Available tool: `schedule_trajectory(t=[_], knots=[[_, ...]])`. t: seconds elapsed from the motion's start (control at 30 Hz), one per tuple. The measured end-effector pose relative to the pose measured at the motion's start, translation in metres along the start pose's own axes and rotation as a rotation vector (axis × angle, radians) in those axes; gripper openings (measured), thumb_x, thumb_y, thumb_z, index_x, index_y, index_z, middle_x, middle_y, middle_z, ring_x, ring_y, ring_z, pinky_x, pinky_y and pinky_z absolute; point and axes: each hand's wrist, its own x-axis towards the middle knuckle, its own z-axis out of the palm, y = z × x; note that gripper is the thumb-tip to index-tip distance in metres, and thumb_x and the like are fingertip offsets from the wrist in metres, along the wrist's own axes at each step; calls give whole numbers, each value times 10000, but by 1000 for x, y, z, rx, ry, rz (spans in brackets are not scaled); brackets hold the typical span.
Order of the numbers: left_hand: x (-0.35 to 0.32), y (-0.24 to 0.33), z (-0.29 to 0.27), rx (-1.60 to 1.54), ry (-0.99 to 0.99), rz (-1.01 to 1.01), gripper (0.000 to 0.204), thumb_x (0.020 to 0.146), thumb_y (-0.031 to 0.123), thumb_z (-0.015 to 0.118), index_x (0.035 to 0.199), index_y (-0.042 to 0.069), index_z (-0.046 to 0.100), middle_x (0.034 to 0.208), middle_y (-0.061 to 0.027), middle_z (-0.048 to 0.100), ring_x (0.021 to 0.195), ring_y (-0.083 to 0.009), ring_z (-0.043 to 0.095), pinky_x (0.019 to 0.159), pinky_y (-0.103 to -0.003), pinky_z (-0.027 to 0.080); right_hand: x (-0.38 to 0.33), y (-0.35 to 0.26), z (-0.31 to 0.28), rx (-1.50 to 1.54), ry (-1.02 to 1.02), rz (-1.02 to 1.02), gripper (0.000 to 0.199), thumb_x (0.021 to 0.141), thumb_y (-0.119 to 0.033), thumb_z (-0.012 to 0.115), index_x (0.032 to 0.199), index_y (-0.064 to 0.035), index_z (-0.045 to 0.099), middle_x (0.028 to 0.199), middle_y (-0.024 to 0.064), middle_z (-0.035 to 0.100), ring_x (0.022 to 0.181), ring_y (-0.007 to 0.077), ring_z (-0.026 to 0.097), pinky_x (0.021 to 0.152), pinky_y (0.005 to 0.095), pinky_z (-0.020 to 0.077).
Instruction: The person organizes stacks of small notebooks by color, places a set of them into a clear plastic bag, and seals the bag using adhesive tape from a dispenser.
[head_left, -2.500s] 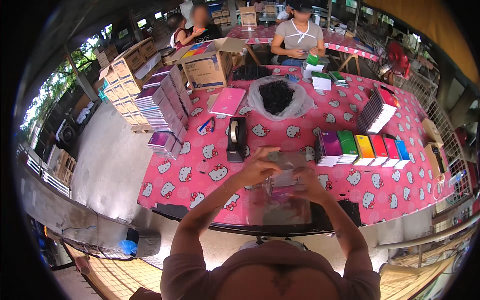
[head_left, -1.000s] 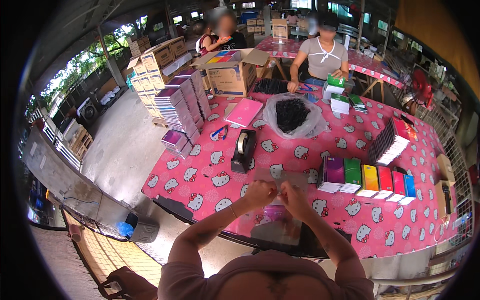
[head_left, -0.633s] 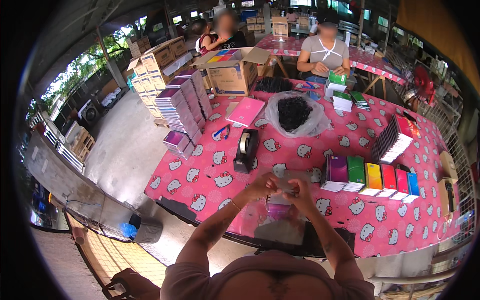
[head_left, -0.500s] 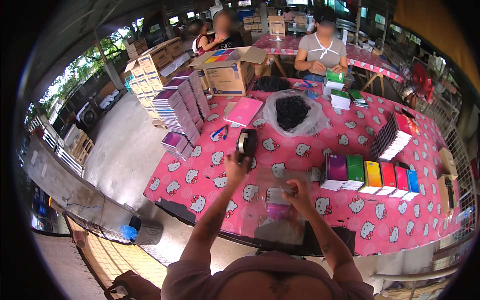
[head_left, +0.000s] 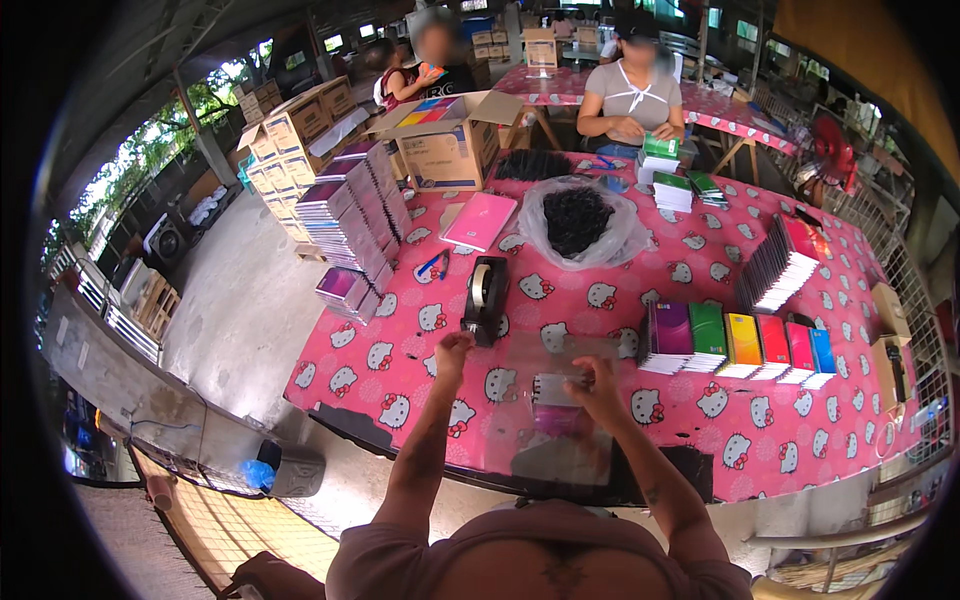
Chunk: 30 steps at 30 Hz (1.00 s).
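Observation:
A black tape dispenser (head_left: pixel 485 305) with a roll of tape stands on the table in front of me. My left hand (head_left: pixel 453 354) is at its near end, fingertips pinched together; whatever is between them is too small to make out. A clear plastic sheet or bag (head_left: pixel 505 440) lies flat before me, with a small notebook (head_left: pixel 555 403) with a white and purple look seen at it. Over the plastic's right part is my right hand (head_left: pixel 598 388), fingers curled in, their grip partly hidden. A blue-handled tool (head_left: pixel 433 266) lies beyond the dispenser, left of it.
Stacked purple notebooks (head_left: pixel 345 225) line the left edge; an open carton (head_left: pixel 445 155) stands behind. A plastic bag of black pieces (head_left: pixel 578 222) and a pink notebook (head_left: pixel 480 221) lie mid-table. Coloured notebooks (head_left: pixel 707 335) stand right. Across the table, a person (head_left: pixel 635 100) handles green notebooks.
My left hand has drawn back from the tape dispenser toward me and slightly left, fingers now pinched. My right hand stays nearly in place over the plastic.

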Motion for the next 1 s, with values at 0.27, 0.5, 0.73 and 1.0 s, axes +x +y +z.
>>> schedule_trajectory(t=[0.27,0.5,0.73,1.0], knots=[[-31,134,62,1151,-455,670,144,846,187,637,850,58,701,790,-162,700,756,-326,713,700,-435,558,-5,14,0,-124,119,-41,428,782,-76,768,1168,-97,585,1059,77,479,900,189,525,788,309,481],[-62,188,133,1029,-1208,602,199,790,191,731,913,36,750,801,-141,725,768,-247,732,722,-351,566,-6,4,5,-49,111,6,424,810,-153,754,1188,-121,565,1076,108,482,879,233,558,802,366,499],[-39,139,172,1166,-1530,293,293,845,313,734,971,50,709,835,-78,711,790,-196,672,717,-346,521,-7,8,-1,42,71,67,458,795,-139,780,1196,-116,560,1116,106,485,904,220,573,807,350,506],[-15,56,133,611,-1344,-345,518,857,425,727,1163,18,633,978,-47,643,938,-153,591,837,-343,482,-11,10,7,176,138,46,424,838,-108,759,1211,-91,558,1114,65,478,903,148,551,801,290,494]])
